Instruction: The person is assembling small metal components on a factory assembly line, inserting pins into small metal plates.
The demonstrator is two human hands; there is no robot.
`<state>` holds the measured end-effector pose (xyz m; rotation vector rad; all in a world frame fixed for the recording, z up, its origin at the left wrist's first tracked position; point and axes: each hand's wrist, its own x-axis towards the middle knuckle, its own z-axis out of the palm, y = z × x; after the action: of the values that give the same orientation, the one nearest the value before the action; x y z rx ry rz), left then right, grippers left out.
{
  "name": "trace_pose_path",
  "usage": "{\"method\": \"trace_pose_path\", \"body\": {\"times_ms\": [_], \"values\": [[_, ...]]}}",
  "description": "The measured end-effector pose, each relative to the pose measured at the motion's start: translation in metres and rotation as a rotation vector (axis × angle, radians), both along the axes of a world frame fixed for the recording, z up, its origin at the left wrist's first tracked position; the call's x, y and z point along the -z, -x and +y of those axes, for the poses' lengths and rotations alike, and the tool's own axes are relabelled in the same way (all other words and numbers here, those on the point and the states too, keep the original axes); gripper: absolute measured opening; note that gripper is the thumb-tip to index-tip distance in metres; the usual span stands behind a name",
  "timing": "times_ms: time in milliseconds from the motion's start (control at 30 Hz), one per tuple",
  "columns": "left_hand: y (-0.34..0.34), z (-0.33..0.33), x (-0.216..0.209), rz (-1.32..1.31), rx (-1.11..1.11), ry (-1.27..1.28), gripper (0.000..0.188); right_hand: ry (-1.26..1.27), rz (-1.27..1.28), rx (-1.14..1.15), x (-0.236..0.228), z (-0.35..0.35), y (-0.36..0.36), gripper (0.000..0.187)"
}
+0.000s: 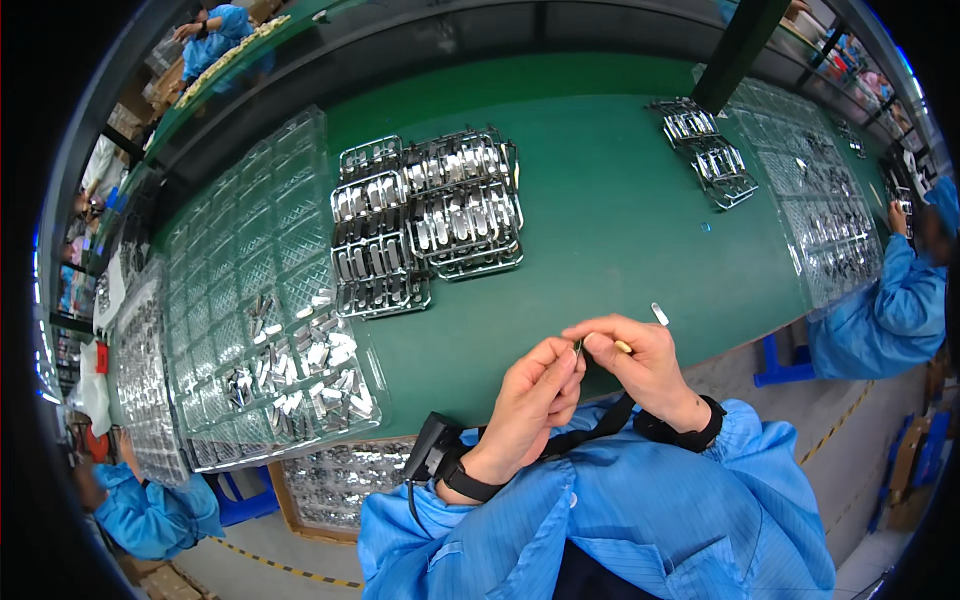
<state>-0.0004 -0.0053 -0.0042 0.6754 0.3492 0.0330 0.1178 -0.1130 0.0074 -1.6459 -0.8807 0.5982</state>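
Note:
My left hand [535,395] and my right hand [640,362] meet over the near edge of the green table [590,220]. The fingertips of both pinch around a small, thin, dark piece [578,347]; the fingers mostly cover it, so its kind cannot be made out. A small yellow thing [623,347] shows at my right fingers, perhaps a fingertip cover. Just beyond my right hand a small silvery-white oblong part [659,314] lies alone on the table. Farther off to the left stand wire racks [430,215] filled with rows of shiny metal parts.
A clear compartment tray [250,230] at the left holds loose silvery parts [310,365] in its near cells. Another rack [708,155] stands by a dark post [738,55]. Farther right is a second clear tray [810,180]. Co-workers in blue sit at both sides.

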Motion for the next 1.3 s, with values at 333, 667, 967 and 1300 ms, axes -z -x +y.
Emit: {"method": "trace_pose_path", "body": {"times_ms": [333,667,967,1300], "values": [[0.002,0.003,0.000,0.020,-0.074,0.039,0.015,-0.085,-0.619,-0.033,0.013,0.006,0.000,0.016],[0.001,0.004,0.004,0.001,-0.085,0.025,0.013,-0.102,-0.605,-0.028,0.013,0.008,-0.001,0.014],[0.000,0.004,0.004,0.021,-0.083,0.034,0.014,-0.080,-0.509,-0.043,0.014,0.008,0.001,0.012],[0.007,-0.004,-0.001,-0.002,-0.095,0.037,0.017,-0.064,-0.364,0.002,0.018,0.008,0.001,0.011]]}}
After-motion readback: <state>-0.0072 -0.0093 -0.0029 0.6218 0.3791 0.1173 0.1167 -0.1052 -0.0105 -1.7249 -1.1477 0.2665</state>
